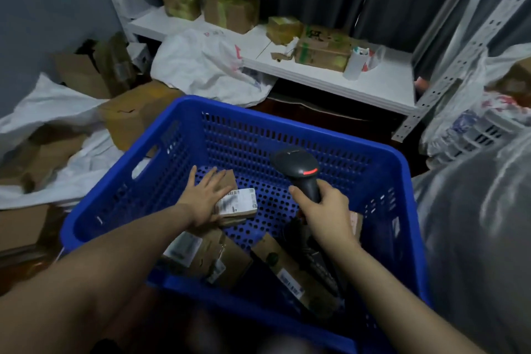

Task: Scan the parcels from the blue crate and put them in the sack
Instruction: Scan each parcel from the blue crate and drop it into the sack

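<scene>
While the left hand (205, 195) lay flat with straight, spread fingers on a small labelled parcel (238, 204) at the middle of the crate's floor, pressing on it rather than gripping it, the right hand (327, 213) was curled tightly round the handle of a black scanner (298, 167). The scanner's head stood just right of the parcel, inside the blue crate (287, 121), with a red light glowing on its back. More parcels (227, 259) lay at the crate's near side, below both forearms, several with their labels showing. A white sack (43, 106) lay open on the floor left of the crate, with brown boxes in and around it. Behind the crate ran a white shelf (330, 80) carrying taped cartons (230, 8), and a white bag (201, 66) hung over its front edge.
</scene>
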